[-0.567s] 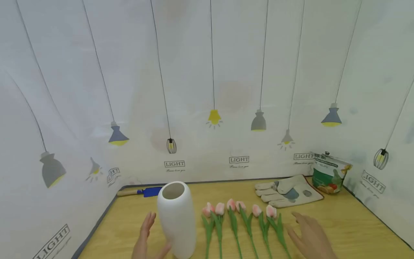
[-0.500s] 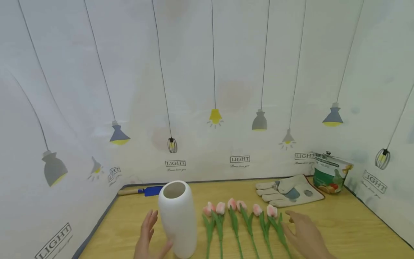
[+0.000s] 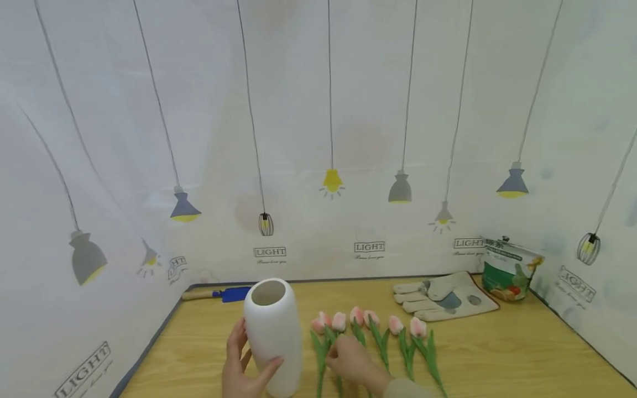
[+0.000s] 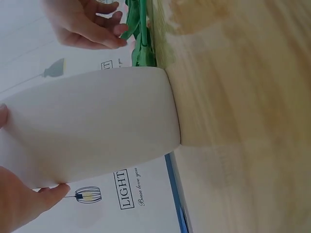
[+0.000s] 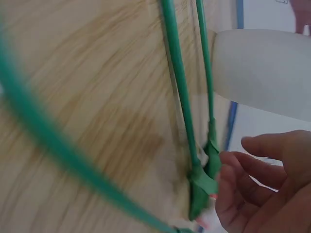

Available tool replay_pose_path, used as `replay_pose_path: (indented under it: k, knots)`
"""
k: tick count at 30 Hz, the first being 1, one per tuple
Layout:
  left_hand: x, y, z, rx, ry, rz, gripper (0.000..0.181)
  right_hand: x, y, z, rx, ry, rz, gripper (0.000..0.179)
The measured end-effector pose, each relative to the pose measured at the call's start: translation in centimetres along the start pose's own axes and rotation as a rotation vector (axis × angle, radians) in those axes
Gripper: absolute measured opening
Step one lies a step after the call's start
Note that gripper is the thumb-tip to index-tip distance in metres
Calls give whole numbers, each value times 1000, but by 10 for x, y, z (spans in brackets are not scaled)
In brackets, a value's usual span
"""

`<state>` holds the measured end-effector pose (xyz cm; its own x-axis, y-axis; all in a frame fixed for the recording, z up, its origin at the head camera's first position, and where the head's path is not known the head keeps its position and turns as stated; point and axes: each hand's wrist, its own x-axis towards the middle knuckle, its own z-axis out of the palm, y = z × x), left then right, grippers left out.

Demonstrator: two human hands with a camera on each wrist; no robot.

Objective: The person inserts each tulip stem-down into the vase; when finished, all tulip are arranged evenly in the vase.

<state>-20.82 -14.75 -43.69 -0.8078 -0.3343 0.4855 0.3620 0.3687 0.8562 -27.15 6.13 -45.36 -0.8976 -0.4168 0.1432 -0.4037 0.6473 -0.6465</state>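
A tall white vase (image 3: 275,337) stands upright on the wooden table. My left hand (image 3: 242,367) holds its side, fingers at the left and thumb (image 3: 271,369) across the front. To the right of the vase lies a row of several pink tulips (image 3: 356,315) with green leaves and stems. Over the tulips nearest the vase hovers my right hand (image 3: 351,360), its fingers loosely bent and hiding part of the stems. In the right wrist view a gap shows between thumb and fingers, and the fingertips are right beside the green leaves (image 5: 203,189).
Behind the vase, a blue trowel (image 3: 234,294) with a wooden handle lies by the back edge. A pair of pale work gloves (image 3: 448,301) and a green-and-white bag (image 3: 508,271) are at the back right. Lamp-printed wall covering (image 3: 308,121) encloses the table (image 3: 527,354).
My right hand has moved left from beside the rightmost tulip to over those nearest the vase. My left hand has moved right and closed in on the vase.
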Motion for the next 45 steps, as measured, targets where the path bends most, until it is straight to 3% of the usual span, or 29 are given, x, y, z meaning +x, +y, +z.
replay_pose_path:
  k: [5, 8, 12, 15, 20, 27, 38, 45]
  knots:
    - [-4, -1, 7, -23, -35, 2, 101, 13, 10, 19, -3, 67, 114, 17]
    - [-6, -2, 9, -26, -40, 33, 103, 14, 13, 24, 1, 113, 156, 17]
    - [-7, -6, 11, -9, -16, 129, 104, 14, 6, 29, -1, 162, 218, 5]
    - [-8, -7, 12, 18, 11, 200, 103, 15, 2, 31, 48, 158, 276, 10]
    - [-9, -7, 12, 59, 31, 299, 101, 18, 5, 36, 238, 158, 320, 6]
    - [-10, -8, 8, 154, 73, 458, 102, 16, 11, 37, 502, 155, 277, 5]
    - [-11, -8, 4, 188, 94, 405, 102, 25, -12, 7, 700, 195, 141, 25]
    - [-8, -7, -1, 178, 78, 433, 98, 44, -49, -43, 682, 233, 32, 30]
